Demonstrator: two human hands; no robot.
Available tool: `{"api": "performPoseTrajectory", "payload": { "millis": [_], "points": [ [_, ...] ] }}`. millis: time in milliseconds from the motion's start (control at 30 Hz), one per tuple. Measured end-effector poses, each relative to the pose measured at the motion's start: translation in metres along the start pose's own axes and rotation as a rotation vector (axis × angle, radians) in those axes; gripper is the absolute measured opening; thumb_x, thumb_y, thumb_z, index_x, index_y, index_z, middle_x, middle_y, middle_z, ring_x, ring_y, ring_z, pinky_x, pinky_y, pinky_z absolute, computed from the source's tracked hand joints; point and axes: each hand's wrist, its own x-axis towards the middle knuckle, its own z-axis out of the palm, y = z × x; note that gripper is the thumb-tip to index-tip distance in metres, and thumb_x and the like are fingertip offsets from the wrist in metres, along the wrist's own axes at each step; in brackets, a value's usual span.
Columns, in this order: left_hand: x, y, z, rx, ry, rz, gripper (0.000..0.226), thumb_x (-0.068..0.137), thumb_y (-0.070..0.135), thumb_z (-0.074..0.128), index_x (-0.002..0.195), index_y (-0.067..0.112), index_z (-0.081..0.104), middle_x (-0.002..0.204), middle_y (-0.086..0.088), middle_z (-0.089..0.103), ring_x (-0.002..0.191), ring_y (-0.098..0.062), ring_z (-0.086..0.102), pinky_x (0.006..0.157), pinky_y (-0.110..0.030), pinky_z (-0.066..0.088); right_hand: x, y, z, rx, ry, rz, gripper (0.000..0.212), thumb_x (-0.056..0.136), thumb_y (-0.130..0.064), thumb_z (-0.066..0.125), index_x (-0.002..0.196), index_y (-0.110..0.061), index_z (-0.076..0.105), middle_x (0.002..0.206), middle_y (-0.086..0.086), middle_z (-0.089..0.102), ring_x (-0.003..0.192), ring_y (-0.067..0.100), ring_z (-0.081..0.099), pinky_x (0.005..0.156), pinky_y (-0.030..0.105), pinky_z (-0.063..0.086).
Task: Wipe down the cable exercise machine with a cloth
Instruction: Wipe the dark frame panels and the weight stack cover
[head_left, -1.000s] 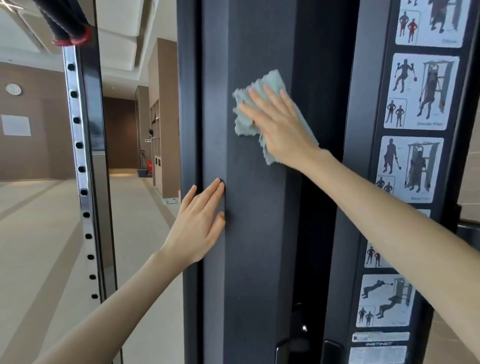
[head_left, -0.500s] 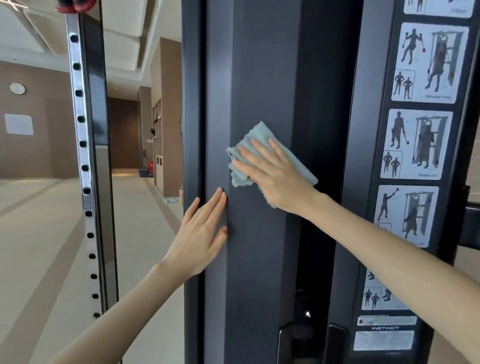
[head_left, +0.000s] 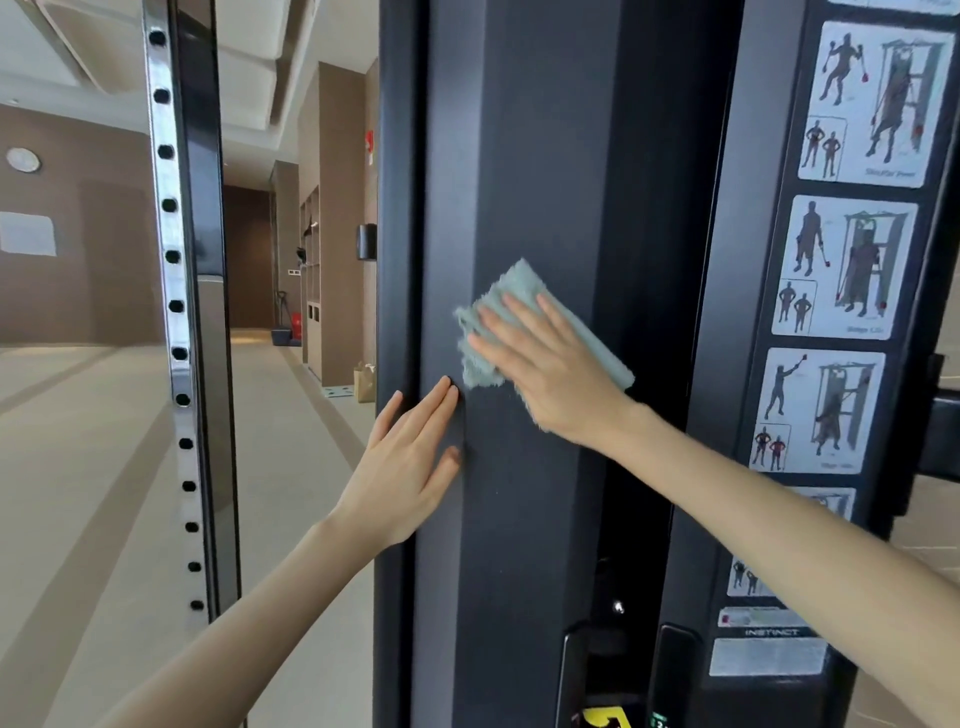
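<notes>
The cable machine's dark grey upright column (head_left: 530, 156) fills the middle of the view. A pale blue-green cloth (head_left: 514, 291) lies flat against its front face at mid height. My right hand (head_left: 550, 371) presses the cloth onto the column with straight, spread fingers. My left hand (head_left: 410, 462) rests flat on the column's left edge, just below and left of the cloth, fingers straight and holding nothing.
A panel of exercise instruction stickers (head_left: 841, 265) runs down the machine's right post. A chrome rail with adjustment holes (head_left: 174, 312) stands at the left. Behind it are a beige gym floor (head_left: 93, 441) and a corridor with shelves.
My right hand has slid the cloth down the column, from high up to just above my left hand. The left hand has stayed on the column's edge.
</notes>
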Motion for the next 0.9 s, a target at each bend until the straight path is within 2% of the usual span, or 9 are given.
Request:
{"api": "performPoseTrajectory", "payload": {
  "millis": [67,167,267,367,500,600,733,833,900],
  "points": [
    [-0.012,-0.002,0.006,-0.001,-0.029,0.004,0.063,0.096,0.037,0.023,0.151,0.008,0.025,0.157,0.0,0.019,0.144,-0.007,0.016,0.12,-0.031,-0.003,-0.031,-0.024,0.008,-0.007,-0.065,-0.034,0.064,0.084,0.0,0.039,0.147,-0.013,0.032,0.154,0.01,0.03,0.144,0.032,0.019,0.119,0.048,0.008],
    [-0.028,-0.002,0.015,-0.003,-0.068,-0.003,0.062,0.097,0.038,0.023,0.151,0.009,0.025,0.157,0.001,0.017,0.143,-0.006,0.015,0.119,-0.031,-0.003,-0.055,-0.039,0.011,-0.048,-0.15,-0.085,0.072,0.081,-0.001,0.048,0.149,-0.013,0.027,0.156,0.009,0.023,0.145,0.03,0.013,0.12,0.047,0.004],
    [-0.038,-0.002,0.019,0.0,-0.093,-0.006,0.063,0.096,0.037,0.023,0.151,0.008,0.027,0.158,-0.001,0.02,0.143,-0.005,0.015,0.119,-0.028,-0.005,-0.044,-0.022,0.001,-0.111,-0.189,-0.14,0.072,0.079,-0.001,0.049,0.147,-0.014,0.034,0.155,0.013,0.027,0.144,0.034,0.019,0.119,0.048,0.007],
    [-0.042,-0.002,0.023,-0.018,-0.098,-0.019,0.064,0.095,0.037,0.023,0.152,0.008,0.026,0.158,0.0,0.019,0.144,-0.004,0.013,0.119,-0.027,-0.005,-0.012,0.011,-0.012,-0.121,-0.101,0.018,0.066,0.08,0.001,0.035,0.144,-0.015,0.037,0.151,0.017,0.034,0.141,0.039,0.023,0.118,0.048,0.006],
    [-0.045,0.001,0.029,-0.059,-0.077,-0.039,0.064,0.094,0.036,0.024,0.152,0.009,0.024,0.158,0.002,0.015,0.144,-0.004,0.012,0.119,-0.024,-0.005,0.014,0.022,-0.013,-0.085,-0.014,0.143,0.053,0.09,0.002,0.044,0.142,-0.009,0.042,0.15,0.018,0.035,0.14,0.041,0.024,0.117,0.053,0.011],
    [-0.051,0.003,0.036,-0.083,-0.066,-0.071,0.064,0.095,0.036,0.025,0.152,0.008,0.024,0.158,0.003,0.015,0.144,-0.006,0.013,0.118,-0.023,-0.004,-0.01,-0.005,0.005,-0.009,0.019,0.059,0.049,0.092,0.004,0.045,0.141,-0.005,0.044,0.148,0.016,0.039,0.139,0.039,0.028,0.118,0.05,0.01],
    [-0.071,0.005,0.051,-0.091,-0.089,-0.101,0.063,0.095,0.034,0.026,0.152,0.007,0.024,0.158,0.001,0.015,0.144,-0.007,0.014,0.119,-0.025,-0.001,-0.062,-0.047,0.024,0.007,0.005,-0.018,0.058,0.085,0.011,0.046,0.141,-0.007,0.042,0.147,0.014,0.042,0.139,0.035,0.028,0.119,0.048,0.011],
    [-0.091,0.005,0.063,-0.095,-0.127,-0.117,0.062,0.096,0.033,0.027,0.153,0.008,0.022,0.159,0.002,0.013,0.145,-0.006,0.013,0.12,-0.027,0.0,-0.089,-0.071,0.033,-0.033,-0.074,-0.082,0.057,0.089,0.008,0.03,0.143,-0.009,0.039,0.148,0.013,0.04,0.14,0.034,0.028,0.119,0.048,0.014],
    [-0.1,0.006,0.069,-0.102,-0.15,-0.132,0.063,0.096,0.033,0.026,0.153,0.008,0.021,0.159,0.002,0.013,0.145,-0.006,0.013,0.119,-0.026,-0.001,-0.097,-0.072,0.033,-0.088,-0.124,-0.157,0.056,0.091,0.005,0.033,0.145,-0.009,0.038,0.15,0.012,0.038,0.14,0.033,0.027,0.119,0.048,0.014]
  ]
}}
